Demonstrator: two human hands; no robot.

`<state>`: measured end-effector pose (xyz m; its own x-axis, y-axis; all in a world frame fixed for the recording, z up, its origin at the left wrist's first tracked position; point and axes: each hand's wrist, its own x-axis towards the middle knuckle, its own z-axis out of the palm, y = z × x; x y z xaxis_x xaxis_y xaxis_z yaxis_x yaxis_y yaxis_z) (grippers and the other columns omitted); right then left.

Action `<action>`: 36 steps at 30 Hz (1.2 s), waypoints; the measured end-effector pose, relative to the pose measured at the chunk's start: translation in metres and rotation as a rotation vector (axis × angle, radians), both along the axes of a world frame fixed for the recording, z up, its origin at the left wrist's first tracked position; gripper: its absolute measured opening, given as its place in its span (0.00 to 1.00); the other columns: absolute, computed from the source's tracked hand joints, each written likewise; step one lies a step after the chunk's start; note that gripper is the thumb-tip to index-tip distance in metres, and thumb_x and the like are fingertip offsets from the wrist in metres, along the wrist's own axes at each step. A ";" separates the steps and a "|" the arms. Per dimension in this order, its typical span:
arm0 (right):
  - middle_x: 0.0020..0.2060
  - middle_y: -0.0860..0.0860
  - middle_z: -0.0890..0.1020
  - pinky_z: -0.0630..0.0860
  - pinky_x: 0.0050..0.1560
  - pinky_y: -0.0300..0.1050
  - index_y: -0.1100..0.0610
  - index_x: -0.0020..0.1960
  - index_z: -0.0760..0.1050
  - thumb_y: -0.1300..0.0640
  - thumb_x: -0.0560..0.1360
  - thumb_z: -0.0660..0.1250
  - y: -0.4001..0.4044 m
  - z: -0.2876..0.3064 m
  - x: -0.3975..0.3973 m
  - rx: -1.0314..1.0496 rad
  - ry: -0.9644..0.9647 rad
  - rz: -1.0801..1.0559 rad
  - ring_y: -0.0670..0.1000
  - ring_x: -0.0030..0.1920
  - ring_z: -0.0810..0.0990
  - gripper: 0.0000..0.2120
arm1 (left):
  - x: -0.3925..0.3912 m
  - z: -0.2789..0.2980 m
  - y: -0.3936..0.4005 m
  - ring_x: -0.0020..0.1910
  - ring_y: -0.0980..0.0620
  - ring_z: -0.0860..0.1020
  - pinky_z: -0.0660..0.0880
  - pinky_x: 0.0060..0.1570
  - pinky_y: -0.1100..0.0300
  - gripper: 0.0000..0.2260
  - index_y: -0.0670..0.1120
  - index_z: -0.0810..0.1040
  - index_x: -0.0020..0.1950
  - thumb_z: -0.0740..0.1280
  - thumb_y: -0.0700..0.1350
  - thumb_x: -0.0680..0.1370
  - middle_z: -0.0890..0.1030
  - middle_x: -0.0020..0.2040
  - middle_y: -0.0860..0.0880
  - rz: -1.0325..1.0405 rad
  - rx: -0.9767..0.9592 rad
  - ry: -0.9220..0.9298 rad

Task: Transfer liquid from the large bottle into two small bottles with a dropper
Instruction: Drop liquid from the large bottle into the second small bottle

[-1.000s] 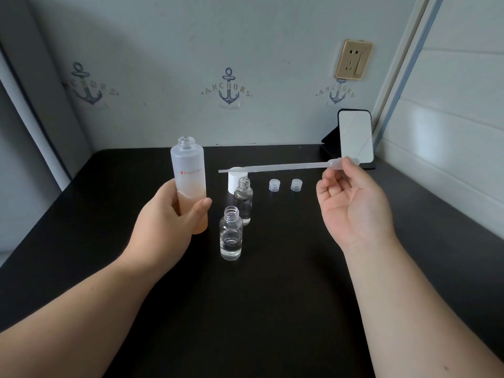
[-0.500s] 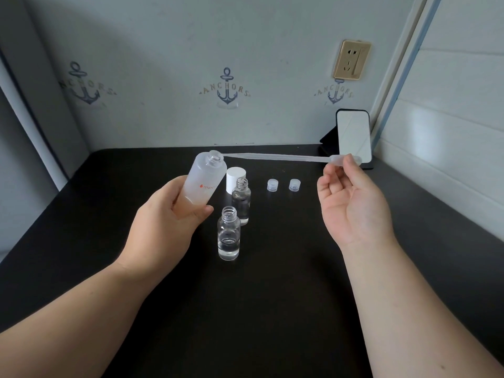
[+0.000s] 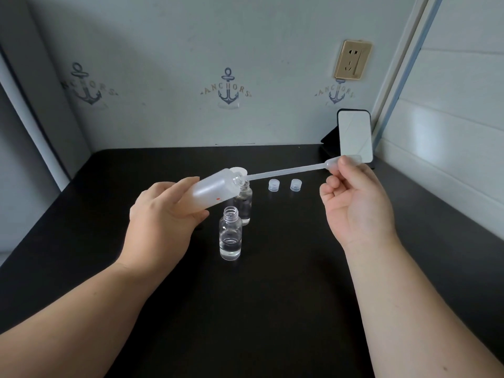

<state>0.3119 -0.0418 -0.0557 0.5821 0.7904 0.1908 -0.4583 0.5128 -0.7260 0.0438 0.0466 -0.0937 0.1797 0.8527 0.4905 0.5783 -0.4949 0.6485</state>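
Wallpaper (image 3: 163, 64) lettering: "ANCHORS" (image 3: 226, 90)

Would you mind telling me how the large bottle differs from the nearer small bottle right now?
The large bottle is frosted, tilted and held off the table in the left hand; the nearer small bottle is clear, upright and standing untouched on the table. Both are uncapped.

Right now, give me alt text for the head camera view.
A left hand tilts a frosted large bottle while a right hand feeds a dropper into its mouth, above two open small bottles on a black table.
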 end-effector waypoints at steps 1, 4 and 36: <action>0.39 0.52 0.83 0.72 0.40 0.37 0.53 0.37 0.81 0.64 0.77 0.68 0.000 0.000 -0.001 0.000 -0.022 0.011 0.46 0.35 0.76 0.12 | 0.000 -0.001 0.000 0.61 0.50 0.72 0.71 0.61 0.51 0.24 0.60 0.77 0.68 0.77 0.47 0.73 0.75 0.57 0.59 -0.008 0.004 0.001; 0.40 0.54 0.84 0.74 0.40 0.36 0.54 0.39 0.82 0.65 0.77 0.68 -0.001 0.000 -0.004 0.000 -0.120 0.053 0.46 0.37 0.79 0.11 | 0.001 -0.003 0.000 0.61 0.49 0.73 0.72 0.63 0.46 0.25 0.61 0.77 0.67 0.78 0.47 0.72 0.76 0.56 0.59 -0.037 0.028 0.013; 0.45 0.54 0.86 0.78 0.42 0.42 0.57 0.45 0.84 0.59 0.75 0.72 0.002 -0.005 -0.018 -0.146 -0.304 0.141 0.49 0.35 0.79 0.02 | 0.002 -0.006 0.002 0.58 0.50 0.73 0.71 0.63 0.41 0.26 0.59 0.77 0.68 0.78 0.50 0.71 0.76 0.55 0.59 -0.041 0.045 0.051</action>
